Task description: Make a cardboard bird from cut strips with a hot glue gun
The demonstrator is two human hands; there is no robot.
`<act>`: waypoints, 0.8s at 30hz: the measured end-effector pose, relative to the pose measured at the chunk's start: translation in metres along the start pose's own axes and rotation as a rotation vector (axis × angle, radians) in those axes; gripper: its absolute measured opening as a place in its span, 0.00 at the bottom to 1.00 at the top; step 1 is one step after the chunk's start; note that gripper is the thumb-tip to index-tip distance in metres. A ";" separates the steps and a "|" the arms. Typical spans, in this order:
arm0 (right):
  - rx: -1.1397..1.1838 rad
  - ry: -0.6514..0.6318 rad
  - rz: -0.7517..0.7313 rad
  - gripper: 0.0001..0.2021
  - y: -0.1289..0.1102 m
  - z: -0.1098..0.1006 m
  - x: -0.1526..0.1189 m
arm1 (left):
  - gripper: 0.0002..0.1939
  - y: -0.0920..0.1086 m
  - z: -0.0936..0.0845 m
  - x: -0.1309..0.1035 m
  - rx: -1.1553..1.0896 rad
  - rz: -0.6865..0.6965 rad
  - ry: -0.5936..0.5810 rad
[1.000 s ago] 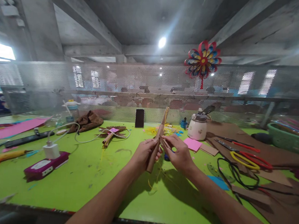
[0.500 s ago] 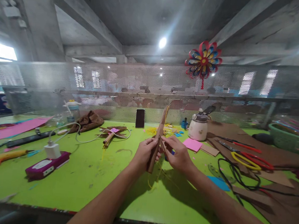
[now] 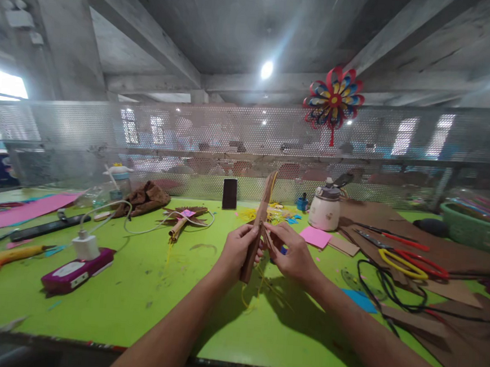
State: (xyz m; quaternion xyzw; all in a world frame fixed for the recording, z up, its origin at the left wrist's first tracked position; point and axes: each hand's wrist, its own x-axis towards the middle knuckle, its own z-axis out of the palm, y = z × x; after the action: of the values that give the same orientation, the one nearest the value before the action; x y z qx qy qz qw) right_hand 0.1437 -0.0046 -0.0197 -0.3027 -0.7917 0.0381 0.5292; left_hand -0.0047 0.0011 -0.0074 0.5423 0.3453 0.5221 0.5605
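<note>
Above the middle of the green table, my left hand is closed around a long brown cardboard roll, which tilts upward and away from me. My right hand pinches a thin brown cardboard piece against the roll's right side. Exactly how the two pieces join is hidden by my fingers. Thin yellow strands hang below the hands, and a yellow edge runs along the roll's upper end.
To the left lie a cardboard craft piece, a purple power strip and a white cable. A phone stands at the back. On the right are a white bottle, pink paper, scissors, black cord and brown sheets.
Both hands keep almost the same place and hold. The roll's upper end has shifted very slightly.
</note>
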 end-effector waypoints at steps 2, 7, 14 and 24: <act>0.005 -0.006 0.001 0.21 -0.001 -0.001 0.000 | 0.14 0.001 0.000 -0.001 0.002 0.002 0.001; 0.014 -0.014 0.006 0.22 -0.003 -0.002 0.000 | 0.14 0.001 0.000 0.000 -0.006 0.004 0.000; 0.012 -0.029 0.012 0.23 -0.002 -0.002 0.000 | 0.14 0.000 -0.001 0.001 0.003 0.004 0.002; 0.008 -0.044 0.020 0.23 -0.004 -0.003 0.000 | 0.13 0.000 0.000 0.001 0.016 0.008 -0.004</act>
State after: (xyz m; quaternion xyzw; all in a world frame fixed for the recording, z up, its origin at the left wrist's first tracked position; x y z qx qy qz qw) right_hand 0.1440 -0.0085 -0.0167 -0.3078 -0.8000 0.0532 0.5123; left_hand -0.0048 0.0023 -0.0077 0.5490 0.3460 0.5208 0.5546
